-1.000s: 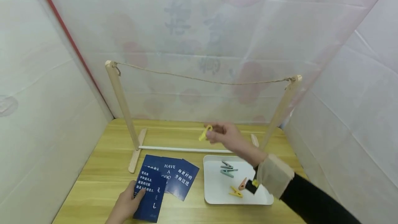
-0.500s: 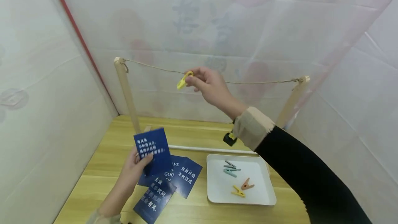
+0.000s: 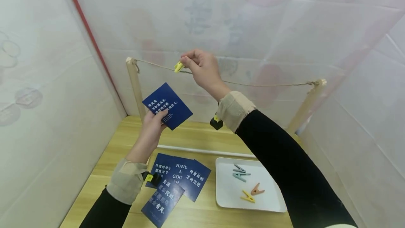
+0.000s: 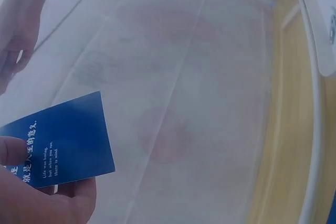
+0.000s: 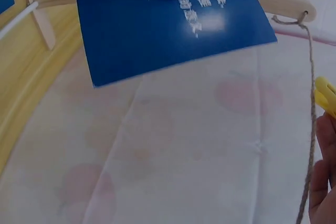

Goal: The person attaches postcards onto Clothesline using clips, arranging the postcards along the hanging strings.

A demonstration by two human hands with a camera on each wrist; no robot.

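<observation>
On the desk [image 3: 104, 171] stands a wooden frame [image 3: 134, 83] with one string [image 3: 253, 84] stretched between its two posts, and in front of it lie three dark blue cards [image 3: 177, 182] beside a white tray [image 3: 227, 192] holding four pegs [image 3: 245, 185]. The left hand [image 3: 152, 127] has its grip closed on a fourth blue card [image 3: 167, 105] with white print, thumb on its face, raised below the string. The right hand [image 3: 200, 68] pinches a yellow peg [image 3: 178, 67] right at the string near the left post.
</observation>
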